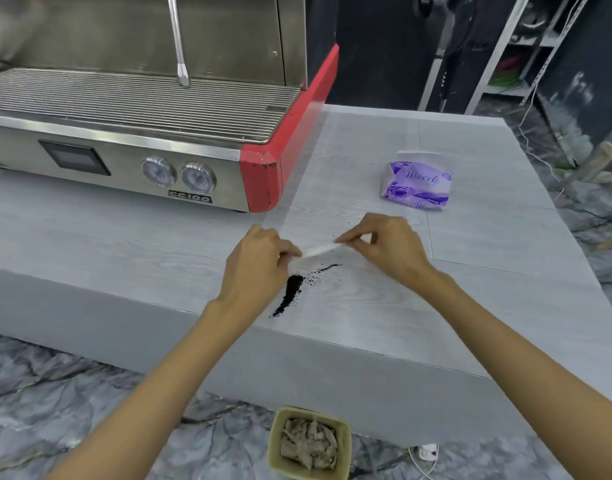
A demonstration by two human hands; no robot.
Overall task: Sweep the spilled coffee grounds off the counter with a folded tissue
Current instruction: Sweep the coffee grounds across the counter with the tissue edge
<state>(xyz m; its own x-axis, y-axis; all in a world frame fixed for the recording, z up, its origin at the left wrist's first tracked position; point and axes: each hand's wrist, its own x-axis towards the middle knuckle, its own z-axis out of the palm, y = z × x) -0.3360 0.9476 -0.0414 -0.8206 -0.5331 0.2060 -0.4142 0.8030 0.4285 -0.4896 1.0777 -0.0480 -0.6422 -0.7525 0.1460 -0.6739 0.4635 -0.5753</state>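
1. Grounds [292,289] on the tabletop [470,237] near its near edge: a dark heap, with a thin trail running right and far to about the middle between the hands, plus loose specks around.
2. Tissue [320,250] folded into a narrow white strip, held just beyond the grounds, slanting up to the right; cannot tell whether touching the tabletop.
3. Left hand [254,268] pinching the strip's left end between thumb and fingertips, right beside the heap.
4. Right hand [384,245] pinching the strip's right end the same way, fingers curled.
5. Purple tissue pack [417,185] farther right on the tabletop, well apart from the hands.
6. Steel and red coffee machine [141,140] at far left, two gauges on its front.
7. Bin [309,443] on the floor below the near edge, crumpled paper inside.
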